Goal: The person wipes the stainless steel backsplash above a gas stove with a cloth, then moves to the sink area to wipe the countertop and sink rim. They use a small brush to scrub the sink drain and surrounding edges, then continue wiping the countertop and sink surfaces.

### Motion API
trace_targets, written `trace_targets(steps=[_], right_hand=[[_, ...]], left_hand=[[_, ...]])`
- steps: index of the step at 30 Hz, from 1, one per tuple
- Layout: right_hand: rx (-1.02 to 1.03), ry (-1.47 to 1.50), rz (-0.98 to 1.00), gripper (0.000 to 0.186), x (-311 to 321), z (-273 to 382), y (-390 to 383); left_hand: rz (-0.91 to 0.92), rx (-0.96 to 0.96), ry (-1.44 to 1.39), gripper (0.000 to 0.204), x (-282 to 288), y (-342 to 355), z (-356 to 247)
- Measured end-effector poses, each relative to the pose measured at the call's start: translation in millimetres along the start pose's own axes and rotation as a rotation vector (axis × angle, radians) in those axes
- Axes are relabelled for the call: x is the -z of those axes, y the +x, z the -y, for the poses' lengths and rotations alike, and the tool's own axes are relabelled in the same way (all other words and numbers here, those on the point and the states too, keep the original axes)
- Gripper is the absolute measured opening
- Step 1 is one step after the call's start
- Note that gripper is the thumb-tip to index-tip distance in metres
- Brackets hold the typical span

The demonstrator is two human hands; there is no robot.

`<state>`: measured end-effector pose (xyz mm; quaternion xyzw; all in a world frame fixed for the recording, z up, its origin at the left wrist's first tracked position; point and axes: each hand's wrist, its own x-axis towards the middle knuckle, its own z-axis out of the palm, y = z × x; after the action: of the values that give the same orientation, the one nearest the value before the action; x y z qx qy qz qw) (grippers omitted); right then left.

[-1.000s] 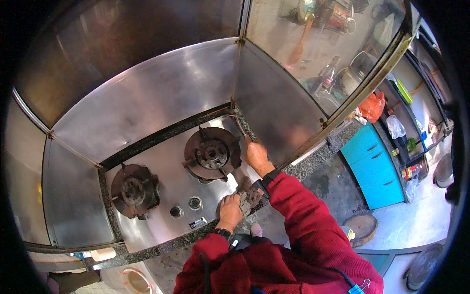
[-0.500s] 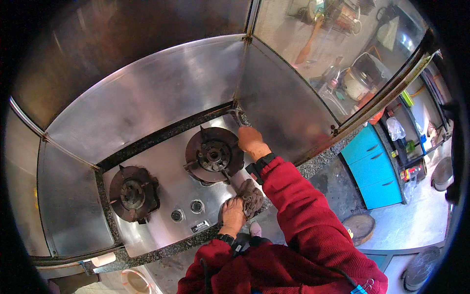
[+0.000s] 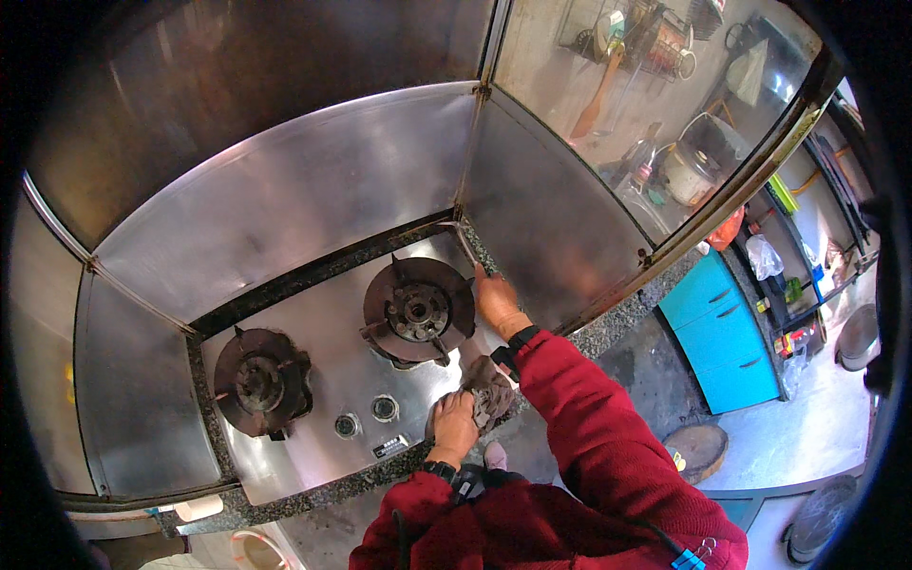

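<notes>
My right hand (image 3: 498, 302) is closed round a thin metal tool (image 3: 464, 242), beside the right burner. The tool points at the stove's back right corner; its exact kind is too small to tell. At the stove's front right edge, my left hand (image 3: 454, 425) has a crumpled brown cloth (image 3: 491, 392) gripped at its thumb side, its fingers partly hidden. The steel gas stove (image 3: 328, 318) carries a dark right burner (image 3: 419, 312) and a dark left burner (image 3: 259, 383), both with pan supports. Two round knobs, one of them the right knob (image 3: 384, 408), sit near the front.
Steel splash panels (image 3: 313, 180) wall the stove at the back and sides. A speckled stone edge (image 3: 313, 497) frames it. Right of me stand turquoise cabinets (image 3: 727, 332) and a round wooden board (image 3: 698, 449). A bucket (image 3: 258, 549) sits low at the left.
My right hand has shifted slightly right and nearer me along the stove's right side, the tool with it. My left hand and the cloth stay almost in place. The whole view has tilted slightly.
</notes>
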<state>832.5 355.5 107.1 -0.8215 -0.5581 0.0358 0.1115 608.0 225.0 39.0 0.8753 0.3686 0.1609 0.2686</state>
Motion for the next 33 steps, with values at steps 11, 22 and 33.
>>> trace_targets(steps=[11, 22, 33], right_hand=[[0.076, -0.106, 0.142, 0.028, 26, 9, 39], [0.056, -0.039, 0.081, 0.046, 18, 2, 16], [0.011, -0.055, 0.092, 0.054, 12, 6, 27]], left_hand=[[-0.012, 0.019, -0.034, 0.040, -3, 0, 0], [-0.051, 0.017, -0.029, 0.033, -3, -1, -2], [-0.045, 0.006, -0.004, 0.034, -3, -1, -1]])
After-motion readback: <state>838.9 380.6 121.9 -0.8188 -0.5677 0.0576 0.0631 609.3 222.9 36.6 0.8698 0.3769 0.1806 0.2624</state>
